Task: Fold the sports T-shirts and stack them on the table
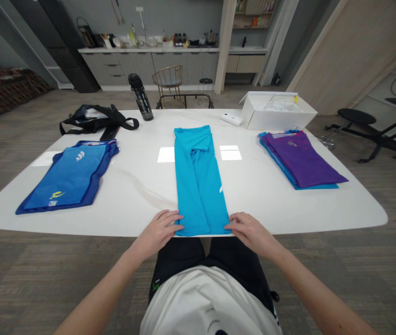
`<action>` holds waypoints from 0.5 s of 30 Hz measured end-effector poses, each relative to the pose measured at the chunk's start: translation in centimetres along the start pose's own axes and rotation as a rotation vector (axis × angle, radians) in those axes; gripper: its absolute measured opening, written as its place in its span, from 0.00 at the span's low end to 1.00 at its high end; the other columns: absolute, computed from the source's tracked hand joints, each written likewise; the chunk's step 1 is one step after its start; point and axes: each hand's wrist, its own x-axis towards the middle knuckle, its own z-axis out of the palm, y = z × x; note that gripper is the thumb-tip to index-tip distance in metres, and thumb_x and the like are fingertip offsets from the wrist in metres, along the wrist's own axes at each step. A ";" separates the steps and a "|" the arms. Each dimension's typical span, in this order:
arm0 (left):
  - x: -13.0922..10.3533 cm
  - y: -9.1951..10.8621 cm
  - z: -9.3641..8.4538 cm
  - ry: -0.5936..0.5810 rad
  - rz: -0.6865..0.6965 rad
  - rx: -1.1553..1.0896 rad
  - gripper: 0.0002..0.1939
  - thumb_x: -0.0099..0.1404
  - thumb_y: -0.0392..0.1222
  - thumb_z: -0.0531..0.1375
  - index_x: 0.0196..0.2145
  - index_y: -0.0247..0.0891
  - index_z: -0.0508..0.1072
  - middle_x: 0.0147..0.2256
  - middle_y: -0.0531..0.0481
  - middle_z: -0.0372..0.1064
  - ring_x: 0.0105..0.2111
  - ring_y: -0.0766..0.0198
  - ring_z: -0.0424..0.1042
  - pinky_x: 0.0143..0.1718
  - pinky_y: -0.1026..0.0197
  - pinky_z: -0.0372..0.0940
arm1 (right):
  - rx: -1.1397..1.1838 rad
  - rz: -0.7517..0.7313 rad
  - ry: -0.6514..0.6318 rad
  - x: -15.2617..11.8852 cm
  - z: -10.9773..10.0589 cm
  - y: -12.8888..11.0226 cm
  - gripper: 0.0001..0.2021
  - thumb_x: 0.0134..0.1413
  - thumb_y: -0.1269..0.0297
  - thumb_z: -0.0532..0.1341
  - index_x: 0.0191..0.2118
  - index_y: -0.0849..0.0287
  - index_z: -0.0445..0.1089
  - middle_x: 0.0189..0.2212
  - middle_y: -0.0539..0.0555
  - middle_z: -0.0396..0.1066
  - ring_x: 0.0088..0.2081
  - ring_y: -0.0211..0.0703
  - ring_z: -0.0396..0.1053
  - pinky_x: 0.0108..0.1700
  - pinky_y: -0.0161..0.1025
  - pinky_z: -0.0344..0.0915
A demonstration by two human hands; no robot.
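A bright turquoise shirt (198, 186) lies folded into a long strip on the white table, reaching from the near edge towards the middle. One short folded-over flap shows near its far end, and a small white mark sits on its right side. At the near left corner my left hand (159, 228) pinches the cloth, fingertips on top of it. My right hand (248, 230) grips the near right corner in the same way. Both thumbs are partly hidden.
Folded blue shirts (70, 174) lie at the left, and a purple shirt (300, 158) tops a pile at the right. Farther back are a black bag (95, 118), a dark bottle (141, 97), a small white device (232, 119) and a white box (278, 111) on the table (138, 186).
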 end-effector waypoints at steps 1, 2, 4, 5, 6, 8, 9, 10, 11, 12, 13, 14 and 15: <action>0.2 -0.2 -0.1 -0.017 0.009 -0.038 0.17 0.72 0.31 0.53 0.51 0.47 0.75 0.61 0.46 0.68 0.65 0.56 0.61 0.67 0.42 0.55 | -0.001 0.004 -0.010 0.1 0.0 -0.1 0.13 0.68 0.70 0.56 0.49 0.50 0.76 0.48 0.58 0.71 0.47 0.48 0.69 0.48 0.47 0.67; 0.5 -0.4 -0.3 -0.028 0.007 -0.085 0.16 0.72 0.32 0.53 0.49 0.46 0.76 0.61 0.46 0.68 0.66 0.57 0.60 0.68 0.41 0.52 | 0.001 0.012 -0.016 0.3 0.0 -0.1 0.13 0.68 0.69 0.56 0.48 0.50 0.76 0.48 0.58 0.71 0.47 0.48 0.69 0.48 0.47 0.68; 1.0 -0.6 -0.6 -0.022 -0.010 -0.204 0.12 0.72 0.34 0.54 0.46 0.44 0.76 0.61 0.46 0.69 0.66 0.57 0.61 0.70 0.40 0.49 | 0.031 0.032 -0.014 0.6 -0.2 -0.2 0.12 0.69 0.68 0.55 0.47 0.50 0.76 0.49 0.58 0.71 0.48 0.49 0.69 0.49 0.48 0.68; 1.3 -0.7 -0.9 -0.009 -0.024 -0.270 0.10 0.72 0.36 0.55 0.46 0.44 0.75 0.60 0.45 0.70 0.65 0.57 0.62 0.70 0.40 0.49 | 0.061 0.040 -0.004 0.8 -0.3 -0.2 0.12 0.69 0.67 0.55 0.47 0.50 0.76 0.49 0.58 0.71 0.48 0.49 0.69 0.50 0.48 0.69; 1.7 -0.7 -1.1 0.009 -0.040 -0.334 0.09 0.73 0.37 0.56 0.46 0.44 0.75 0.59 0.45 0.71 0.65 0.57 0.63 0.70 0.39 0.48 | 0.095 0.047 0.009 1.1 -0.5 -0.1 0.11 0.69 0.66 0.55 0.47 0.50 0.75 0.49 0.58 0.71 0.49 0.49 0.69 0.51 0.48 0.69; 2.7 -0.8 -1.8 0.035 -0.080 -0.446 0.09 0.73 0.40 0.57 0.48 0.44 0.74 0.57 0.45 0.73 0.62 0.57 0.67 0.70 0.40 0.47 | 0.162 0.053 0.036 1.9 -0.9 0.0 0.11 0.69 0.66 0.55 0.49 0.50 0.74 0.49 0.58 0.71 0.51 0.48 0.69 0.52 0.47 0.70; 3.2 -0.8 -2.1 0.042 -0.107 -0.492 0.10 0.73 0.41 0.57 0.50 0.44 0.73 0.57 0.46 0.73 0.62 0.57 0.67 0.70 0.41 0.48 | 0.190 0.052 0.050 2.4 -1.1 0.1 0.11 0.70 0.65 0.55 0.49 0.50 0.74 0.49 0.58 0.71 0.51 0.48 0.70 0.52 0.46 0.70; 3.8 -0.9 -2.4 0.046 -0.141 -0.528 0.12 0.73 0.42 0.57 0.52 0.45 0.73 0.56 0.47 0.74 0.62 0.57 0.68 0.70 0.42 0.49 | 0.214 0.051 0.064 3.0 -1.4 0.2 0.11 0.70 0.65 0.55 0.49 0.50 0.73 0.48 0.57 0.72 0.51 0.48 0.70 0.52 0.46 0.70; 4.5 -1.0 -2.7 0.054 -0.179 -0.558 0.13 0.73 0.44 0.57 0.53 0.46 0.73 0.55 0.48 0.74 0.61 0.57 0.68 0.69 0.44 0.52 | 0.235 0.052 0.082 3.6 -1.7 0.3 0.10 0.70 0.64 0.55 0.49 0.50 0.73 0.47 0.57 0.72 0.50 0.47 0.70 0.52 0.46 0.70; 5.2 -1.2 -3.0 0.065 -0.220 -0.583 0.13 0.73 0.45 0.57 0.53 0.45 0.73 0.54 0.48 0.75 0.59 0.56 0.69 0.66 0.46 0.57 | 0.254 0.057 0.103 4.3 -2.0 0.5 0.10 0.70 0.64 0.55 0.48 0.51 0.73 0.46 0.57 0.73 0.49 0.47 0.71 0.51 0.45 0.70; 6.0 -1.5 -3.2 0.080 -0.261 -0.605 0.12 0.73 0.46 0.57 0.51 0.45 0.74 0.51 0.49 0.76 0.56 0.56 0.71 0.62 0.49 0.62 | 0.269 0.069 0.128 5.1 -2.4 0.8 0.10 0.70 0.63 0.55 0.48 0.51 0.73 0.45 0.57 0.73 0.48 0.47 0.71 0.51 0.45 0.70; 6.8 -1.9 -3.3 0.104 -0.300 -0.627 0.12 0.73 0.48 0.57 0.48 0.43 0.74 0.47 0.49 0.77 0.52 0.57 0.73 0.56 0.52 0.66 | 0.280 0.086 0.156 5.9 -2.7 1.1 0.10 0.70 0.62 0.55 0.48 0.52 0.73 0.44 0.57 0.73 0.46 0.47 0.71 0.50 0.45 0.70; 7.6 -2.4 -3.4 0.131 -0.333 -0.651 0.11 0.72 0.49 0.57 0.46 0.42 0.74 0.43 0.49 0.76 0.47 0.58 0.74 0.51 0.55 0.68 | 0.286 0.108 0.182 6.9 -3.1 1.4 0.10 0.70 0.61 0.55 0.48 0.52 0.73 0.43 0.57 0.74 0.45 0.47 0.72 0.49 0.45 0.70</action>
